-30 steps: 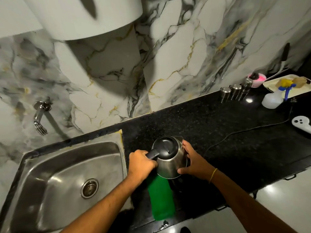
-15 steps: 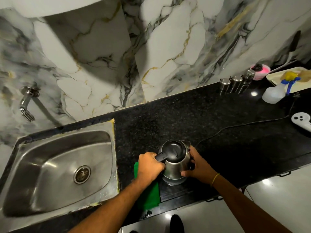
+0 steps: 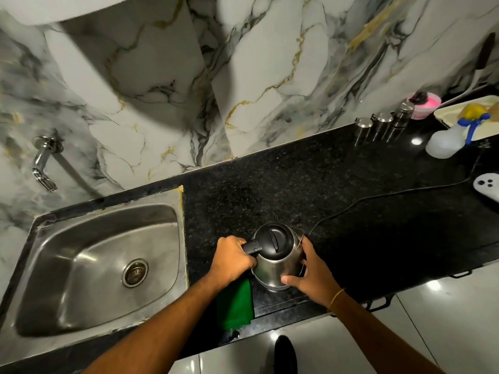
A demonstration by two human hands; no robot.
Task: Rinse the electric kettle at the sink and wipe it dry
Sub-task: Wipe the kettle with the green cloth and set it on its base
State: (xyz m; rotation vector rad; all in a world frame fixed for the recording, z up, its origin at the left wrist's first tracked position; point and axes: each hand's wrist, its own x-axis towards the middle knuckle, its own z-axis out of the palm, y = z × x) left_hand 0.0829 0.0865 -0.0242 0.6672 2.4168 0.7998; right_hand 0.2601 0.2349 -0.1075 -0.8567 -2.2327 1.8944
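A steel electric kettle (image 3: pixel 278 263) with a closed black lid stands upright near the front edge of the black counter (image 3: pixel 351 184). My left hand (image 3: pixel 232 259) is closed around its black handle. On the kettle's right side rests my right hand (image 3: pixel 310 273), fingers spread against the steel body. A green cloth (image 3: pixel 236 306) lies on the counter under my left wrist, just left of the kettle. The steel sink (image 3: pixel 89 265) is to the left, and a wall tap (image 3: pixel 43 163) hangs above its far left corner; no water is running.
A black cord (image 3: pixel 391 194) runs across the counter from the kettle toward the right. Three steel canisters (image 3: pixel 383 125), a pink tub (image 3: pixel 425 103), a spray bottle (image 3: pixel 448 139), a tray (image 3: pixel 459 114) and a white device (image 3: pixel 488 186) stand at the far right.
The kettle has come down from slightly above the counter to stand on it. Both hands keep their hold. The view has shifted down and left, so more of the sink shows.
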